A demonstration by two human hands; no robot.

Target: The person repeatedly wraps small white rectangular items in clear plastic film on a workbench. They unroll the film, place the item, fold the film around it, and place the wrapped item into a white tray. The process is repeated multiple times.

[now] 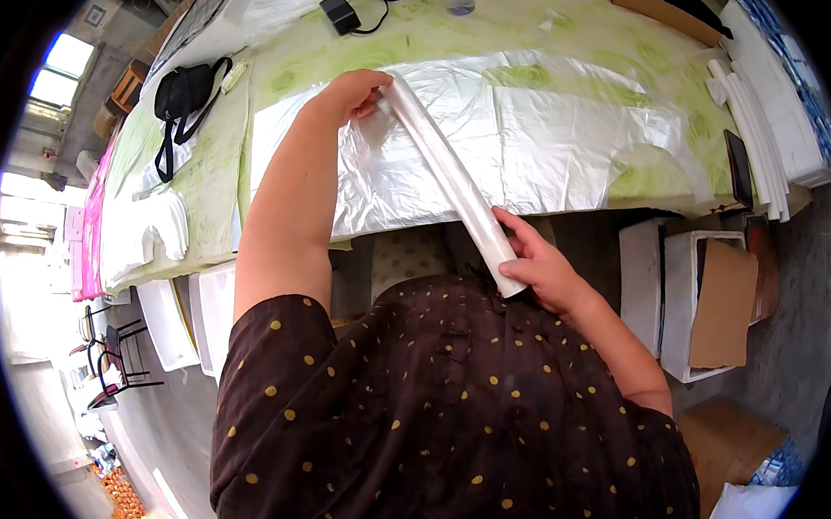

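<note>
Diagonally holding the pale film roll [453, 182], gripping its far-left end with left hand [356, 95], near-right with right hand [545, 272].

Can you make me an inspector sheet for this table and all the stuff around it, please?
Surface: table with a green patterned cover, partly under a shiny plastic sheet.
Job's things: a whitish film roll, held slantwise; whether the sheet joins it, I cannot tell.
Clutter: black strap bag at left; black box and clear bottle at the far side; white tubes at right.
Grips: left grip on the roll's far end, right grip around its near end.
Cables: one black cord, seemingly from the black box.
Surroundings: chair at left; white crate at lower right.
</note>
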